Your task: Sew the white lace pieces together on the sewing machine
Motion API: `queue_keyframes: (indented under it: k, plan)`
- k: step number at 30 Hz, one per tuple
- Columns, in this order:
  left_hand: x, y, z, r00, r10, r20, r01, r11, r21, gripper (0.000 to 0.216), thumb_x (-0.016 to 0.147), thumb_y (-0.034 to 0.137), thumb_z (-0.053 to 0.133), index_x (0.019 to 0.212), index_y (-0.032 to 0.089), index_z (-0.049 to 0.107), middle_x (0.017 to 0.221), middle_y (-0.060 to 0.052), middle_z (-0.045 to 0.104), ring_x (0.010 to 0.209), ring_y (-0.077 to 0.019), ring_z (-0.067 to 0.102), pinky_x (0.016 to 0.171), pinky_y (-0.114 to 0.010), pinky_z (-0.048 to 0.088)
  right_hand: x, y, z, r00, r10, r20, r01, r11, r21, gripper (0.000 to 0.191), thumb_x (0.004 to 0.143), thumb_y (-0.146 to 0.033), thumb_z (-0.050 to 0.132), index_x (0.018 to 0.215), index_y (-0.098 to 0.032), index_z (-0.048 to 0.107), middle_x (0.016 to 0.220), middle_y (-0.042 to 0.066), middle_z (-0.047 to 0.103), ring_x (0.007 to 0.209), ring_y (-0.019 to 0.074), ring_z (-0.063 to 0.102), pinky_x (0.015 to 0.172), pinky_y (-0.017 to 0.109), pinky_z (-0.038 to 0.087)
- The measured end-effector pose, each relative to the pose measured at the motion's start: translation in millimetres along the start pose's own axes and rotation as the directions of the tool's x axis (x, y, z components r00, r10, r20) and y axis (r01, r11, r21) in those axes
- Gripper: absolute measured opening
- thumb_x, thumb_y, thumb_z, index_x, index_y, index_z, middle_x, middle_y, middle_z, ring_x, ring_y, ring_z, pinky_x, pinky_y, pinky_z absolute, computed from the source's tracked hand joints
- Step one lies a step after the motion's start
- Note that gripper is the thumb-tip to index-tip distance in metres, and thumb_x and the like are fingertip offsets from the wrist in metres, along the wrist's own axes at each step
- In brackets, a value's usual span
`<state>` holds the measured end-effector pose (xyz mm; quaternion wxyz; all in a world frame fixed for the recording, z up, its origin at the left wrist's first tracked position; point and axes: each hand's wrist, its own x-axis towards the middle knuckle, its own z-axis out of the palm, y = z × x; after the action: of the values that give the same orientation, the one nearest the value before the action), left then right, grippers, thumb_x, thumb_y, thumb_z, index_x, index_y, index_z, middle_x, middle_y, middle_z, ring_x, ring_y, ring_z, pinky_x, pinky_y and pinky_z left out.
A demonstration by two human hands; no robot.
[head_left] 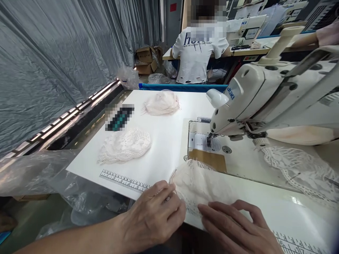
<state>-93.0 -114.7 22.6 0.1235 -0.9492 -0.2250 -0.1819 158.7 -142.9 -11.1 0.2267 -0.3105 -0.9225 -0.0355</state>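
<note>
A pale pink lace piece [201,181] lies on the white table [169,141] at the near edge, just in front of the sewing machine's needle plate [202,143]. My left hand [155,211] pinches its left edge, fingers closed on the fabric and a loose thread. Beside it, my right hand [235,222] lies flat, its fingertips pressing the lower edge of the same piece.
A white Juki sewing machine [265,95] fills the right side. Two stacks of lace pieces [125,144] [162,103] lie farther left on the table. More lace trim [296,165] lies at right. Clear plastic [39,176] hangs at the left edge. A person in a white shirt [198,49] stands beyond.
</note>
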Motion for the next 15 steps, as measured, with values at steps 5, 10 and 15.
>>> queue_keyframes:
  k: [5, 10, 15]
  plan:
    - [2.8, 0.4, -2.4, 1.0, 0.002, 0.022, -0.002, 1.0, -0.002, 0.012, 0.086, 0.009, 0.054, 0.091, 0.009, 0.065, 0.09, -0.007, 0.065, 0.101, -0.0233, 0.06, 0.09, -0.036, 0.046, 0.2, -1.9, 1.7, 0.999, 0.021, -0.026, -0.021, 1.0, 0.02, 0.039, 0.1, -0.036, 0.029, 0.103, -0.025, 0.066, 0.113, 0.004, 0.069, 0.102, 0.0225, 0.061, 0.081, 0.04, 0.038]
    - [4.7, 2.1, -1.8, 1.0, 0.009, 0.027, -0.008, 1.0, -0.025, 0.009, 0.082, 0.007, 0.057, 0.082, 0.012, 0.064, 0.11, -0.006, 0.061, 0.104, -0.023, 0.058, 0.091, -0.036, 0.044, 0.5, -1.9, 1.0, 0.999, 0.027, -0.035, -0.026, 0.999, 0.021, 0.035, 0.1, -0.034, 0.032, 0.104, -0.028, 0.066, 0.113, 0.002, 0.069, 0.102, 0.0211, 0.062, 0.083, 0.039, 0.038]
    - [7.1, 3.6, -1.9, 0.998, 0.054, 0.038, -0.055, 0.998, 0.015, 0.011, 0.083, 0.01, 0.055, 0.087, 0.012, 0.065, 0.109, -0.008, 0.062, 0.1, -0.0237, 0.059, 0.093, -0.037, 0.041, 5.2, -1.1, -3.9, 1.0, -0.024, -0.015, 0.025, 0.999, 0.031, 0.04, 0.101, -0.039, 0.028, 0.102, -0.024, 0.066, 0.118, 0.0, 0.067, 0.101, 0.0211, 0.061, 0.082, 0.039, 0.034]
